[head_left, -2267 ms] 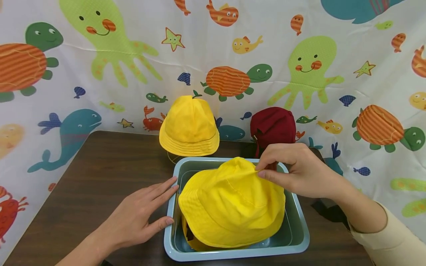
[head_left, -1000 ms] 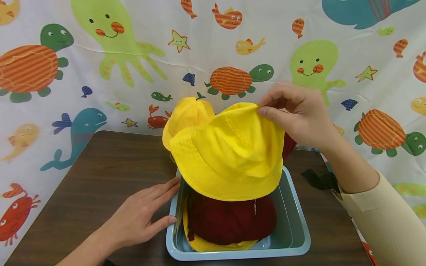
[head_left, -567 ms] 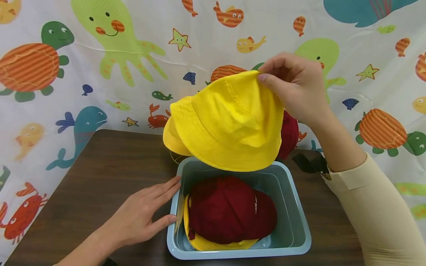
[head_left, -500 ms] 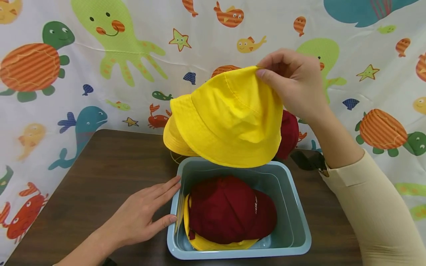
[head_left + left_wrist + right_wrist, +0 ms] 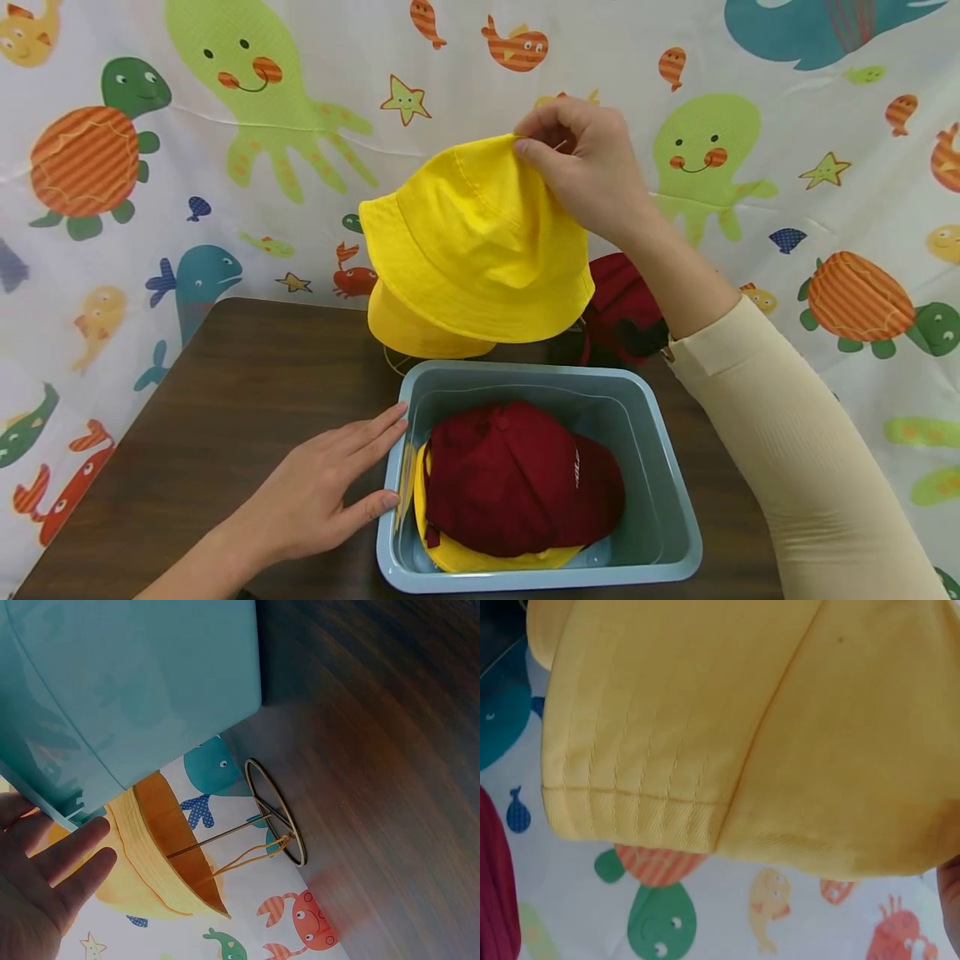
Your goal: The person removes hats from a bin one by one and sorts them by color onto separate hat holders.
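Note:
My right hand (image 5: 588, 167) pinches a yellow bucket hat (image 5: 480, 242) by its crown, holding it up above the far rim of a light blue plastic tub (image 5: 388, 533). The held hat fills most of the right wrist view. My left hand (image 5: 318, 483) rests with extended fingers against the tub's left rim. In the tub lies a dark red cap (image 5: 502, 483), its brim to the right, on top of another yellow hat (image 5: 491, 560) that is mostly hidden. Behind the held hat sits a second yellow bucket hat (image 5: 420, 325) on a wire stand (image 5: 276, 814), partly covered in the head view.
Another dark red cap (image 5: 622, 292) stands at the back right, partly behind my right arm. A dark brown wooden table (image 5: 285, 375) carries everything. A white curtain (image 5: 465, 42) printed with sea animals hangs behind the table's far edge.
My right hand has lifted the yellow bucket hat out of the tub, then carried it up and leftward, uncovering the dark red cap. The left hand has stayed at the tub's rim.

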Motion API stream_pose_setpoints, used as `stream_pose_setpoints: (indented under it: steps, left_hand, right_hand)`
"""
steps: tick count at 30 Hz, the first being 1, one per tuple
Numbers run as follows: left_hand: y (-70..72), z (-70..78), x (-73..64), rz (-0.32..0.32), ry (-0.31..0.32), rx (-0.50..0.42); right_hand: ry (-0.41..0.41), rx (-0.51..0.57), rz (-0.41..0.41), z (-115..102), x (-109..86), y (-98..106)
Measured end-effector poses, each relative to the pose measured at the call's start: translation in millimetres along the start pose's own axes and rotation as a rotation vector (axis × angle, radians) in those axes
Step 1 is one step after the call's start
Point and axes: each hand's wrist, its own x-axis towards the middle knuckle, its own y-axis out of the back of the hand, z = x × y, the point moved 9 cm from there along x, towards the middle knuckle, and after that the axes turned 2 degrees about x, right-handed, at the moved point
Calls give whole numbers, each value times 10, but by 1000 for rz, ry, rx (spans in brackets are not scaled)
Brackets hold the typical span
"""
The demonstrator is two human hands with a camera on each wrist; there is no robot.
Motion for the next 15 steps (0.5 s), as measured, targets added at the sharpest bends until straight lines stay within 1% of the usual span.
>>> stream_pose_setpoints:
  steps: [5,9,15]
  left_hand:
    - [14,0,-9,-12,7,-5]
    - [34,-13,-36,-19,25,3]
    - [29,-16,-35,-26,29,-4]
  right_hand:
    - [17,-28,-40,29,98,-209]
    - [41,-35,-62,63,156,-391]
    - [-22,-67,-66,223,212,-582]
